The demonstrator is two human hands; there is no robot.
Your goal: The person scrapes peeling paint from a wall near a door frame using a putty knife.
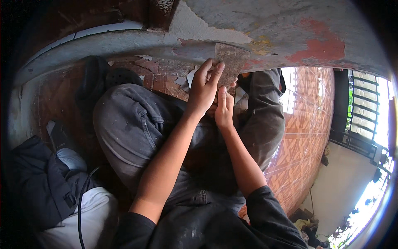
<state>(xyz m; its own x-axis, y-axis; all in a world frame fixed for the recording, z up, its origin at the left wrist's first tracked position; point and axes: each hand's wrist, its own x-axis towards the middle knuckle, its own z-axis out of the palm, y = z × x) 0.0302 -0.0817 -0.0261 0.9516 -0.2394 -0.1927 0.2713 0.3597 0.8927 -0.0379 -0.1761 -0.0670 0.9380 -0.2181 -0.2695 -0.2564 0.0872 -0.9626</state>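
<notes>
A wide, flat scraper [233, 61] with a worn, brownish blade is held up with its far edge against the base of the peeling wall [273, 25]. My left hand [202, 89] pinches the left side of the blade between thumb and fingers. Just below and to the right, my right hand [224, 108] is closed around the lower part of the scraper, its thumb pointing up. The handle is mostly hidden by my hands. Loose paint flakes [182, 81] lie on the floor beside my left hand.
My bent legs [124, 120] frame the work on both sides. Dark clogs [93, 79] stand at the far left. Dark and white cloth [41, 178] and a black cable [81, 207] lie at the near left. Patterned floor tiles [306, 124] stretch right toward a metal gate [362, 108].
</notes>
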